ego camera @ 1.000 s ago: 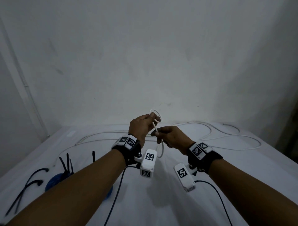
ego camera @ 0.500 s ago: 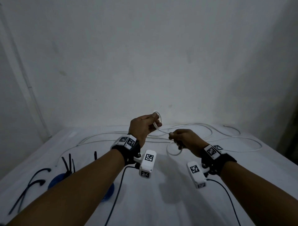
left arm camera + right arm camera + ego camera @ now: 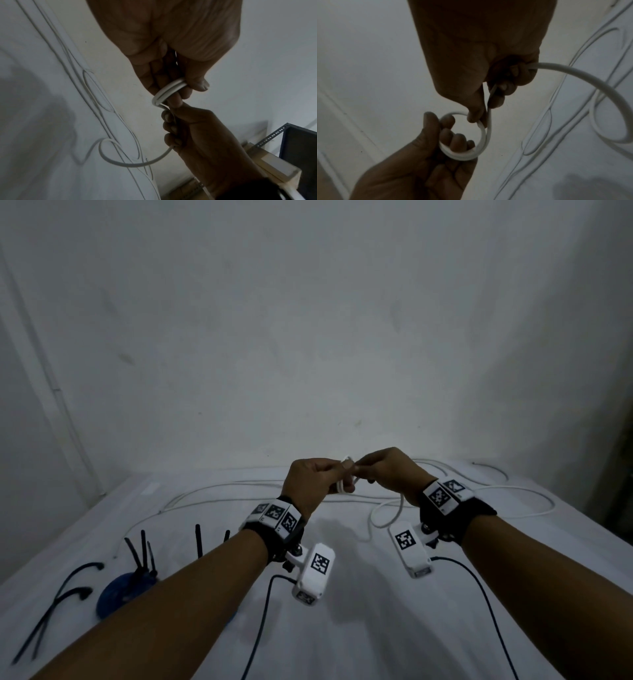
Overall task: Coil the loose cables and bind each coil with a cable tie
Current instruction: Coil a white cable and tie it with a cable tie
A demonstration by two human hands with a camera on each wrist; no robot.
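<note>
Head view: left hand (image 3: 310,486) and right hand (image 3: 390,472) meet above the table (image 3: 342,628), both gripping the white cable (image 3: 383,517); wrist markers carry no readable text. Left wrist view: thumb and fingers (image 3: 199,84) pinch a small coil (image 3: 169,90). Right wrist view: the coil stands on edge, and the curled right hand grips the cable's tail, which arcs rightward to the table.
</note>
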